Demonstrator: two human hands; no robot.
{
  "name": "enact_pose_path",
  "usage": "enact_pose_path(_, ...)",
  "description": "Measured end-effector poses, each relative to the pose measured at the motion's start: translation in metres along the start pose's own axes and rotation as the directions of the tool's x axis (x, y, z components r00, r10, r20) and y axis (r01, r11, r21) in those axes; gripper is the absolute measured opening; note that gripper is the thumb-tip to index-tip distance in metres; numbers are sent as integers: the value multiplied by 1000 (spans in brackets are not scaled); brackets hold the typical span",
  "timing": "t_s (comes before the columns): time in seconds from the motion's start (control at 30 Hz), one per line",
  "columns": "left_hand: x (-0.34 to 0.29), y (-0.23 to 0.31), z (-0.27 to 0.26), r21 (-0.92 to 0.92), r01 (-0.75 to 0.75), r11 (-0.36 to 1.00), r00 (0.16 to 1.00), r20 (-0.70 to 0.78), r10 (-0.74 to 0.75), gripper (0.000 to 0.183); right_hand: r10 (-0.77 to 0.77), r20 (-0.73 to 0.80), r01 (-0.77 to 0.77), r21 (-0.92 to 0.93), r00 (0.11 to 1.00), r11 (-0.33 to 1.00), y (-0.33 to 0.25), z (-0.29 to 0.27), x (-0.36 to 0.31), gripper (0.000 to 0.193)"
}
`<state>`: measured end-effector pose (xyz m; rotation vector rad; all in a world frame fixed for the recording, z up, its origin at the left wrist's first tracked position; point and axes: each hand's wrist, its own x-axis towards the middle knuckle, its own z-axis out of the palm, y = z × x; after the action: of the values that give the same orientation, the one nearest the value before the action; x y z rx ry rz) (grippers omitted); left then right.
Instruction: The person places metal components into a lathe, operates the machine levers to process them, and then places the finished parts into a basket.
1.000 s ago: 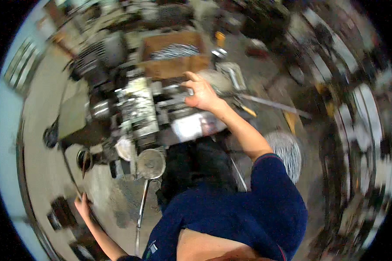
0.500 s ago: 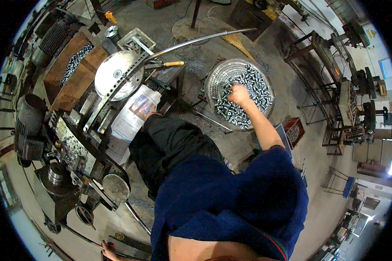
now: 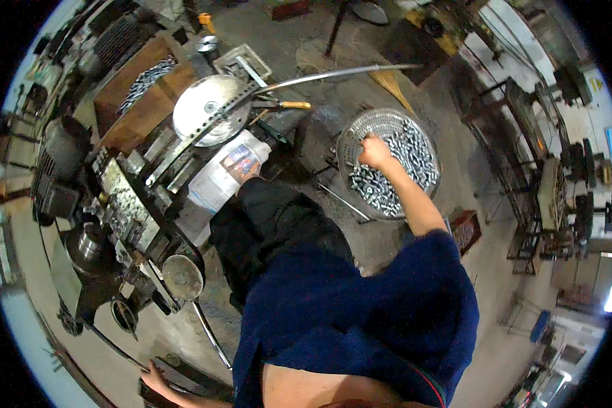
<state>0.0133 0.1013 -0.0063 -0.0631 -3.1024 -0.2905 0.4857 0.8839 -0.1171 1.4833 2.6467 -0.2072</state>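
Note:
My right hand (image 3: 374,151) is closed over a round perforated metal basin (image 3: 353,129), near its left side. What the fingers hold, if anything, is too small to make out. Many small shiny metal cylinders (image 3: 408,160) fill the basin's right and lower part. At the lower left, my left hand (image 3: 155,381) is wrapped round a long dark curved bar (image 3: 115,348), which runs up to a machine with a small handwheel (image 3: 124,317). Some of its fingers are blurred or hidden.
A machine bench at left carries a large pale disc (image 3: 211,109), a perforated bar, and a newspaper (image 3: 228,173). Beyond stands a wooden box (image 3: 109,112) of metal pieces. A long curved metal strip (image 3: 340,73) reaches toward the basin. A red-brown box (image 3: 464,231) sits right of my arm.
The whole view has shifted. My right hand has moved a little toward the basin's upper left, off the heap of cylinders. My left hand stays at the bar, with more forearm showing.

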Motion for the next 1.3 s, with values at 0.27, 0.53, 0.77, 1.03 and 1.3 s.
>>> enact_pose_path(0.27, -32, 238, -87, -584, -326, 743, 932, -69, 355, 39, -661, -335, 707, 556, 672, 437, -233, -111, -33, 43)
enact_pose_path(0.53, -68, 355, -77, -734, -422, 532, 784, -1, 620, 30, -868, -490, 853, 486, 83, -193, -418, -181, -103, 44)
enact_pose_path(0.77, -68, 340, -61, -874, -279, 399, 821, -1, 570, 30, -884, -458, 831, 525, 95, -182, -437, -184, -114, 42)
enact_pose_path(1.03, -56, 333, -60, -908, -261, 326, 789, -7, 614, 29, -903, -429, 897, 383, -39, -221, -452, -197, -99, 37)
enact_pose_path(1.3, -35, 309, -76, -907, -279, 316, 802, -39, 596, 25, -958, -242, 915, 333, -152, -229, -496, -221, -103, 34)
